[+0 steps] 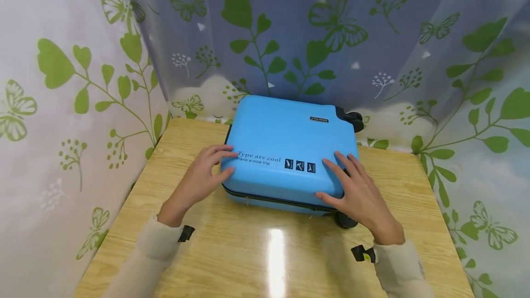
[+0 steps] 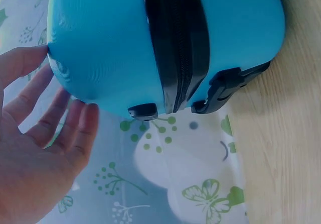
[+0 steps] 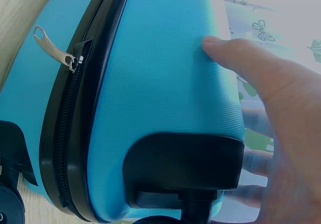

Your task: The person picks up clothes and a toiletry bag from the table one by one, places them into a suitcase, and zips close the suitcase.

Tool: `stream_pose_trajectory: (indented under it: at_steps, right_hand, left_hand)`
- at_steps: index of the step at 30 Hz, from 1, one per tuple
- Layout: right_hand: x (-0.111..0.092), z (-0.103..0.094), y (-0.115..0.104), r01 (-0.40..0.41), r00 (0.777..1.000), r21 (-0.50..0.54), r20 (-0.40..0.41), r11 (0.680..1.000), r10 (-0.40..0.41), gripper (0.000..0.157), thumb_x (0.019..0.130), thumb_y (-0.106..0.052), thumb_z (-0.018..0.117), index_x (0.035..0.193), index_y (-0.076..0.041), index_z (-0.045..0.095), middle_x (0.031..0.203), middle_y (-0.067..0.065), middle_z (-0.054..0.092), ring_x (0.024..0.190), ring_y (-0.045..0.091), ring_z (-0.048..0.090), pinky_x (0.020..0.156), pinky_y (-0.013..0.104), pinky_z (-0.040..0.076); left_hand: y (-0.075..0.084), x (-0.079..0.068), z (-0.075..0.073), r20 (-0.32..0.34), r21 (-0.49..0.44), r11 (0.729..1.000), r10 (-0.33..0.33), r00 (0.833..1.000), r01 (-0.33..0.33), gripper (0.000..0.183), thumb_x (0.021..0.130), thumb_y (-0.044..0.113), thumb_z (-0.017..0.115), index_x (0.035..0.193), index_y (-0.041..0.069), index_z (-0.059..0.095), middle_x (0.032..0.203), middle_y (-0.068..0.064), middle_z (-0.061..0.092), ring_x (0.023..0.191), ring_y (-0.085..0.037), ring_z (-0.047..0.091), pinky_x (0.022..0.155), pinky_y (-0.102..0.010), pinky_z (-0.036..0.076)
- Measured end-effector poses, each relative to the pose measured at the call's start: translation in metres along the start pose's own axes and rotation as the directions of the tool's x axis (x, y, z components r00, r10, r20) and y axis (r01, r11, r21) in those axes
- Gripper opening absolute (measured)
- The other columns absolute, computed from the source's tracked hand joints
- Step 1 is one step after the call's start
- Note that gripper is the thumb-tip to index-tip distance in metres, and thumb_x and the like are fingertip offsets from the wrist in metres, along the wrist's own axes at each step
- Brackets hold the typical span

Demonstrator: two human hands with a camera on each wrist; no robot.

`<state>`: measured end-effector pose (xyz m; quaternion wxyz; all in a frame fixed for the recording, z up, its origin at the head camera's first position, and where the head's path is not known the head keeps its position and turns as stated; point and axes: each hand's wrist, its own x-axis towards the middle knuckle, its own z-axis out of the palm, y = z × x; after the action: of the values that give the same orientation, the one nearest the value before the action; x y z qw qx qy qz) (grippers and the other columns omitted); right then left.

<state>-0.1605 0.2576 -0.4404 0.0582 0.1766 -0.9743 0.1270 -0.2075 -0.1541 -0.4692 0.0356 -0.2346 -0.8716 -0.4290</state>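
1. One blue suitcase [image 1: 277, 132] lies flat on one wooden table [image 1: 232, 256], its printed face upward.
2. Two bare hands flank it: the left hand [image 1: 203, 174] at its left end, the right hand [image 1: 360, 194] at its right end.
3. On the upper face are one nameplate [image 1: 319, 119], two lines of lettering [image 1: 258, 157] and three black pictograms [image 1: 300, 165] in a row.
4. Two black wheels [image 1: 355, 122] show in the head view, both at the right end; the right wrist view shows one metal zip pull [image 3: 52, 48].
5. Left fingers: spread wide, not wrapped around anything; the fingertips meet the shell near the start of the lettering, the thumb below them by the front edge.
6. Right fingers: likewise wide; the thumb touches the shell near the front right corner, the other fingers lying farther back, beyond the pictograms. The suitcase thus sits between both hands.
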Motion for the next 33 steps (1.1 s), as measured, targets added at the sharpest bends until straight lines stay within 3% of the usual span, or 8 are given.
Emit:
stream_pose_trajectory:
  at_steps: [5, 16, 23, 33]
  right_hand:
    - [-0.002, 0.001, 0.000, -0.010, 1.000, 0.007, 0.002, 1.000, 0.010, 0.090, 0.092, -0.053, 0.085, 0.166, -0.019, 0.048, 0.176, 0.020, 0.034, 0.162, 0.053, 0.027, 0.110, 0.079, 0.045]
    - [-0.009, 0.003, -0.001, -0.038, 0.999, 0.012, -0.017, 0.999, 0.038, 0.090, 0.092, -0.052, 0.086, 0.167, -0.019, 0.047, 0.176, 0.019, 0.034, 0.162, 0.052, 0.027, 0.095, 0.078, 0.054]
    - [-0.012, 0.005, -0.003, -0.035, 0.999, 0.002, -0.036, 0.999, 0.036, 0.089, 0.092, -0.049, 0.087, 0.165, -0.018, 0.048, 0.175, 0.020, 0.036, 0.161, 0.053, 0.030, 0.102, 0.078, 0.051]
    - [-0.012, 0.008, -0.009, -0.023, 0.998, -0.009, -0.066, 1.000, 0.023, 0.087, 0.091, -0.046, 0.088, 0.164, -0.015, 0.050, 0.172, 0.021, 0.040, 0.159, 0.054, 0.032, 0.107, 0.077, 0.049]
  left_hand:
    - [0.001, -0.011, 0.004, -0.037, 0.013, 1.000, 0.025, 0.999, -0.025, 0.037, 0.099, 0.007, 0.081, 0.135, 0.008, 0.075, 0.150, -0.014, 0.061, 0.138, -0.037, 0.054, 0.100, -0.053, 0.058]
    - [0.002, -0.037, 0.020, -0.061, 0.032, 0.999, -0.008, 0.998, 0.010, 0.029, 0.098, 0.008, 0.082, 0.126, 0.008, 0.074, 0.123, -0.007, 0.073, 0.113, -0.027, 0.070, 0.096, -0.049, 0.061]
    - [-0.005, -0.051, 0.042, -0.045, 0.130, 0.990, -0.056, 0.997, 0.062, 0.016, 0.099, 0.019, 0.083, 0.113, 0.015, 0.076, 0.106, 0.003, 0.079, 0.100, -0.017, 0.075, 0.087, -0.042, 0.062]
    - [-0.014, -0.059, 0.078, -0.036, 0.251, 0.958, -0.138, 0.990, 0.142, 0.011, 0.100, 0.033, 0.082, 0.101, 0.021, 0.083, 0.089, 0.007, 0.082, 0.071, -0.010, 0.072, 0.059, -0.026, 0.052]
